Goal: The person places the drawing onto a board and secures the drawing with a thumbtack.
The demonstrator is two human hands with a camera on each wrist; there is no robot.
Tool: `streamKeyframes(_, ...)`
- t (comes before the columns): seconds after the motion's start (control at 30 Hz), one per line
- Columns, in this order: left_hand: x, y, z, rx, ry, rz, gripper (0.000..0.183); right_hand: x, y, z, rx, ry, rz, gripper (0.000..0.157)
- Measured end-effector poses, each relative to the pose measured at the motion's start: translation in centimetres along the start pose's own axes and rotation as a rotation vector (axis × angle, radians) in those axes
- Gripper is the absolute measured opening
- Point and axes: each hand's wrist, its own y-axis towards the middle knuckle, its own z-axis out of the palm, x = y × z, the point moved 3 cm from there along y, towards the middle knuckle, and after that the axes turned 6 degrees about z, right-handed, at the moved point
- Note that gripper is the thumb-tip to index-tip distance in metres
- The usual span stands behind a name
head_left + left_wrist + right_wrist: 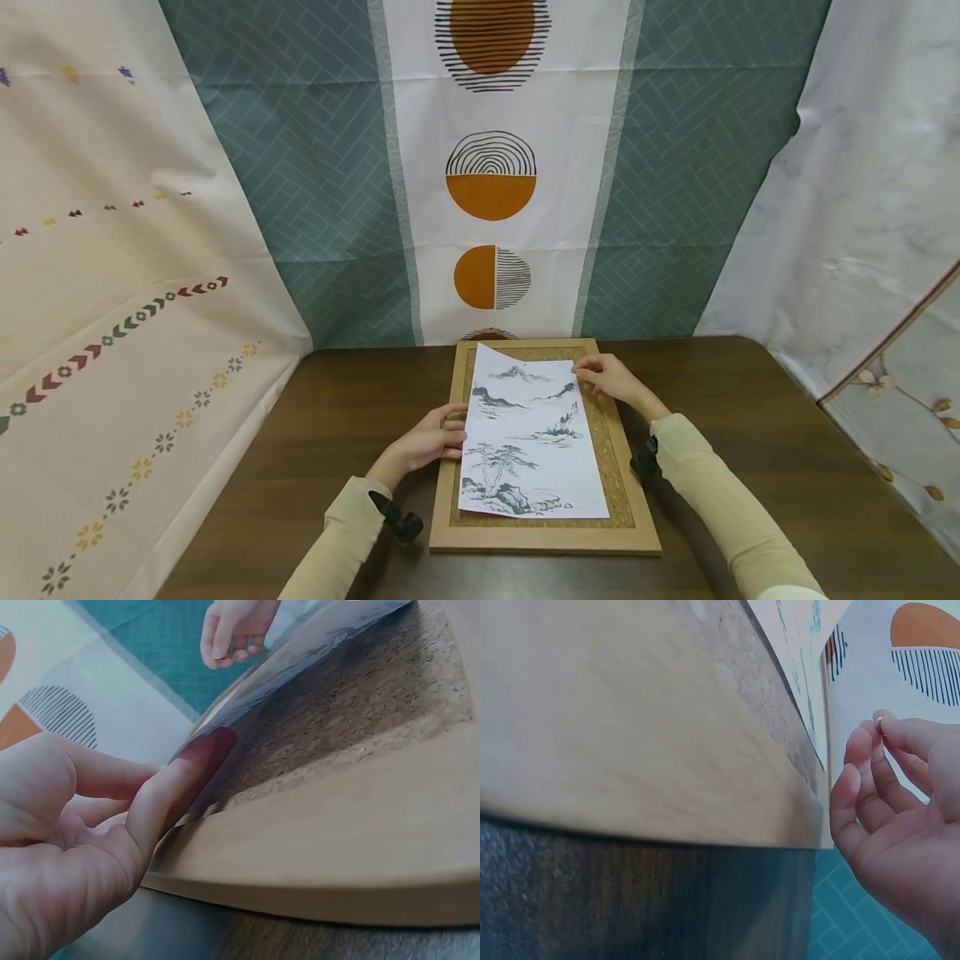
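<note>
A sheet of paper (555, 467) printed with an ink landscape lies over a wood-framed cork board (633, 500). Its left side lifts away from the cork, and the top left corner rises. My left hand (427, 437) holds that left edge, one finger (196, 761) reaching beneath the sheet in the left wrist view. By the sheet's top right corner is my right hand (611, 379), thumb and forefinger together. Between those fingertips the right wrist view shows a small, pale, shiny thing (879, 721); its kind I cannot tell.
The board lies on a dark wooden table (360, 392), its far edge near a hanging cloth (495, 321) with orange circles. White patterned cloths hang at the left (150, 333) and right (862, 250). Each wrist wears a black camera strap.
</note>
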Motion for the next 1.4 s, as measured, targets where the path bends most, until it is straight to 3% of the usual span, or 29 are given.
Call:
streamKeyframes(0.23,0.2,0.4,0.1,-0.011,0.051,-0.012,0.059,0.1,0.4,0.4,-0.008,-0.025,0.002,0.027)
streamKeyframes(0.43,-0.3,0.4,0.9,-0.088,0.282,-0.030,0.052,0.4,0.5,0.7,0.005,-0.015,-0.006,0.029)
streamKeyframes(0.57,-0.7,0.4,1.4,-0.123,0.385,-0.034,0.054,0.3,0.7,0.9,0.021,-0.008,0.004,0.029)
streamKeyframes(0.8,-1.2,0.6,2.2,-0.108,0.532,0.009,0.055,0.7,0.9,1.0,0.008,-0.091,0.080,0.026)
streamKeyframes(1.03,-1.6,0.8,2.5,-0.106,0.592,-0.006,0.044,0.6,1.3,1.3,0.000,-0.139,0.161,0.021)
streamKeyframes(1.2,-1.9,0.6,2.6,-0.118,0.625,-0.016,0.034,0.9,1.5,1.6,0.001,-0.132,0.149,0.022)
streamKeyframes(1.4,-2.5,0.6,3.0,-0.112,0.674,0.001,0.056,0.9,1.9,2.1,0.006,-0.119,0.141,0.023)
